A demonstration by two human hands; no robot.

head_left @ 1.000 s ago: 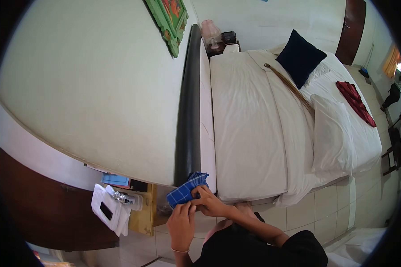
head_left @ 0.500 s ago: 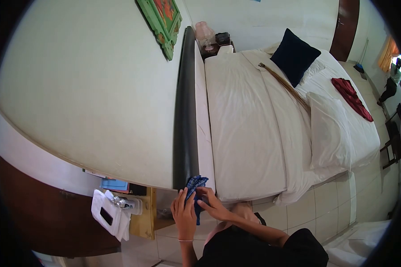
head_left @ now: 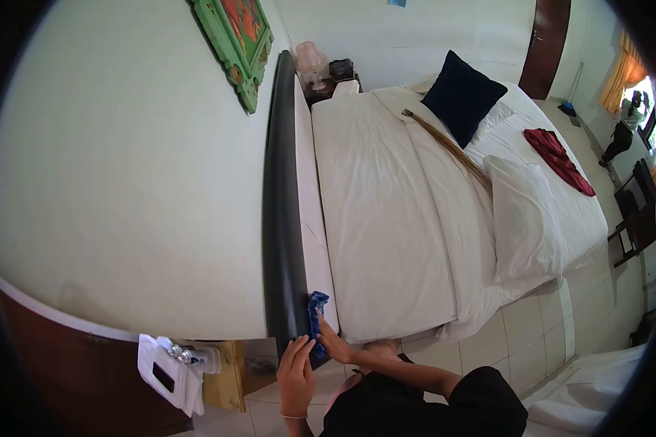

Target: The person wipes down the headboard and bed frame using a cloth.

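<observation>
A crumpled blue checked cloth (head_left: 317, 306) lies against the black padded headboard (head_left: 283, 247), near its lower end. My right hand (head_left: 333, 342) holds the cloth and presses it to the headboard's inner side; the fingertips are partly hidden in it. My left hand (head_left: 296, 368), with a band at the wrist, rests on the headboard's end with its fingers stretched out, close beside the cloth. The white-sheeted bed (head_left: 379, 218) extends to the right of the headboard.
On the bed are a dark pillow (head_left: 463, 98), a stick bundle (head_left: 448, 146), a white pillow (head_left: 525, 218) and red cloth (head_left: 559, 162). A wooden side table (head_left: 224, 375) bears white towels and a phone. Another person (head_left: 623, 131) stands far right.
The cloth has gone from being bunched between both hands to lying against the headboard's inner side under my right hand. My left hand has come off it onto the headboard. The view has shifted.
</observation>
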